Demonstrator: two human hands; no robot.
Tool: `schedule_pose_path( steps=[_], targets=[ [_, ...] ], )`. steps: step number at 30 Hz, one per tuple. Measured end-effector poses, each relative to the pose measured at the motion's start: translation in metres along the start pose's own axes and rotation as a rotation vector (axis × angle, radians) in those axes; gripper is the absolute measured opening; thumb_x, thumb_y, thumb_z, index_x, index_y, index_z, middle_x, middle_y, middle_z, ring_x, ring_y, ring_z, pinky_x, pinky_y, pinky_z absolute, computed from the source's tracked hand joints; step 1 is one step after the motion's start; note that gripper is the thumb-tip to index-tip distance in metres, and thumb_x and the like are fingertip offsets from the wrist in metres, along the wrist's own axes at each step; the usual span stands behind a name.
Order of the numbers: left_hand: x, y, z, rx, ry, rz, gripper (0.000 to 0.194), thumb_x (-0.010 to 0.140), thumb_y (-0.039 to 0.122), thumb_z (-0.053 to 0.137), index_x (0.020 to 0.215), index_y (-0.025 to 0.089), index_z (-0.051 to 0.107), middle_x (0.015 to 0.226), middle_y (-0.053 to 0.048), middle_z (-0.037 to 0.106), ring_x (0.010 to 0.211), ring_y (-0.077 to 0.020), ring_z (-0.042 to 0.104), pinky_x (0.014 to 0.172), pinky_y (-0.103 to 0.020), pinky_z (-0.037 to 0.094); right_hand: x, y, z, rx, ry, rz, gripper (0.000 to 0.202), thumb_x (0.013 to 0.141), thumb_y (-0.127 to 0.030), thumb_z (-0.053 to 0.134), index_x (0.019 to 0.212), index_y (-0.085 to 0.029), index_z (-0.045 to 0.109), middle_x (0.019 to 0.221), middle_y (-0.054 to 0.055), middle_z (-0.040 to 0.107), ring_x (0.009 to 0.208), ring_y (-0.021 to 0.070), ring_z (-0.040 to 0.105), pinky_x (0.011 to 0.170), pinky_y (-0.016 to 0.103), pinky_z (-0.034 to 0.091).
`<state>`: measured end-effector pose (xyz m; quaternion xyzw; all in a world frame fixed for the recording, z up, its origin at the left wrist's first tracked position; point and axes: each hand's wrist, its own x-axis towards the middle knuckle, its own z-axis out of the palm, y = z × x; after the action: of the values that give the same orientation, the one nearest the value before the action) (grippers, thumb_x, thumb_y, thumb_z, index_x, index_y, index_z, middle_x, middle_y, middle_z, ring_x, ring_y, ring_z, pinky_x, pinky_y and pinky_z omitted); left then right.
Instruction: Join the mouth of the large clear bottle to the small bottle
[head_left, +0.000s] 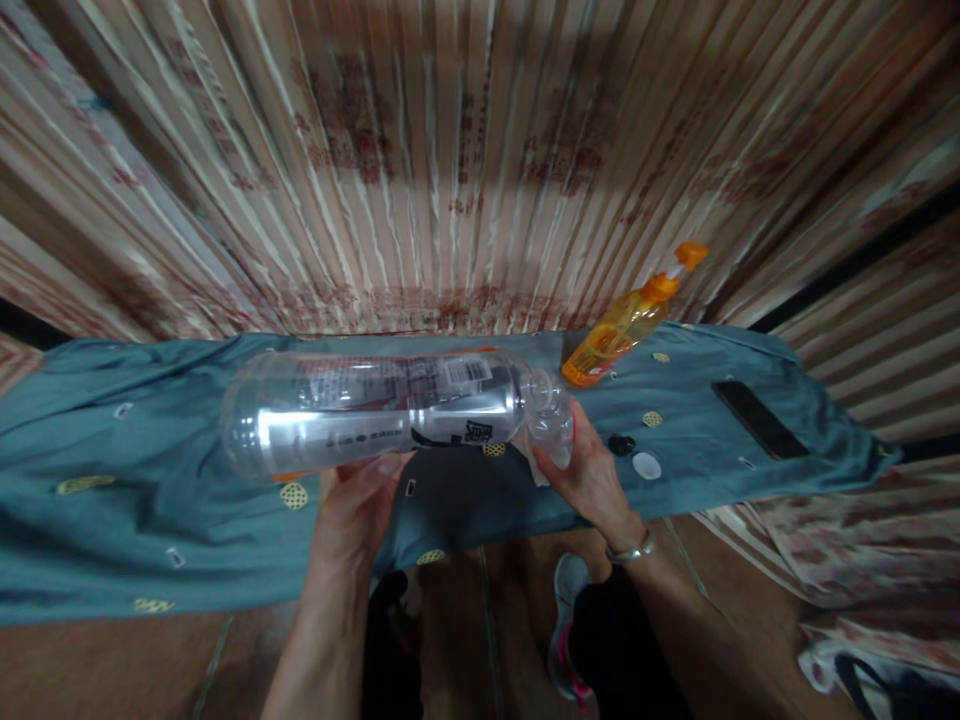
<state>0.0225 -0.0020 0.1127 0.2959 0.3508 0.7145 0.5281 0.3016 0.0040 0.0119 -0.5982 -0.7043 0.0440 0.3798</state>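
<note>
Plastic bottle (367, 415) partly hides the left hand (358, 505).

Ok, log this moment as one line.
left hand: holds clear bottle | right hand: at its neck end | orange bottle: upright on cloth | phone: on cloth

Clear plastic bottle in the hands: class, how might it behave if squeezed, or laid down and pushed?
The clear plastic bottle is probably light for its size, since no liquid shows inside. Its thin-looking wall may dent. Its rounded body could roll.
</note>
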Motion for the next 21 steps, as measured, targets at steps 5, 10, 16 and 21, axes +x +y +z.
schedule_pose_path(
  steps=[5,10,16,21],
  targets=[
    [-0.0008,0.0006,0.0028,0.001,-0.008,-0.028,0.063,0.055,0.034,0.100,0.114,0.031,0.079,0.115,-0.008,0.083,0.103,-0.0377,0.080,0.090,-0.053,0.067,0.0001,0.0003,0.0009,-0.013,0.030,-0.006,0.084,0.094,-0.045,0.067,0.166,-0.022,0.030,0.155,0.019,0.062,0.140,0.0381,0.064,0.111,0.061,0.059],
    [-0.0013,-0.0004,0.0020,-0.023,-0.015,-0.018,0.064,0.057,0.034,0.100,0.117,0.031,0.078,0.115,-0.008,0.083,0.104,-0.0378,0.080,0.094,-0.055,0.066,-0.0003,0.0012,0.0020,-0.021,0.022,-0.005,0.083,0.094,-0.044,0.066,0.165,-0.020,0.031,0.154,0.019,0.062,0.139,0.0376,0.065,0.111,0.060,0.060],
    [-0.0015,-0.0006,0.0041,-0.049,-0.006,-0.010,0.062,0.055,0.034,0.100,0.113,0.030,0.078,0.108,-0.007,0.084,0.089,-0.0323,0.081,0.094,-0.053,0.066,0.0015,-0.0011,-0.0010,-0.010,0.003,-0.005,0.080,0.096,-0.046,0.066,0.164,-0.022,0.031,0.152,0.018,0.064,0.136,0.0377,0.067,0.109,0.060,0.060],
    [-0.0013,-0.0005,0.0025,-0.023,-0.021,-0.033,0.059,0.056,0.034,0.100,0.111,0.029,0.079,0.093,-0.005,0.084,0.081,-0.0311,0.081,0.094,-0.056,0.065,0.0026,-0.0026,-0.0024,-0.015,-0.006,0.014,0.080,0.095,-0.047,0.066,0.163,-0.020,0.034,0.151,0.020,0.065,0.137,0.0381,0.066,0.109,0.060,0.060]
  ],
)
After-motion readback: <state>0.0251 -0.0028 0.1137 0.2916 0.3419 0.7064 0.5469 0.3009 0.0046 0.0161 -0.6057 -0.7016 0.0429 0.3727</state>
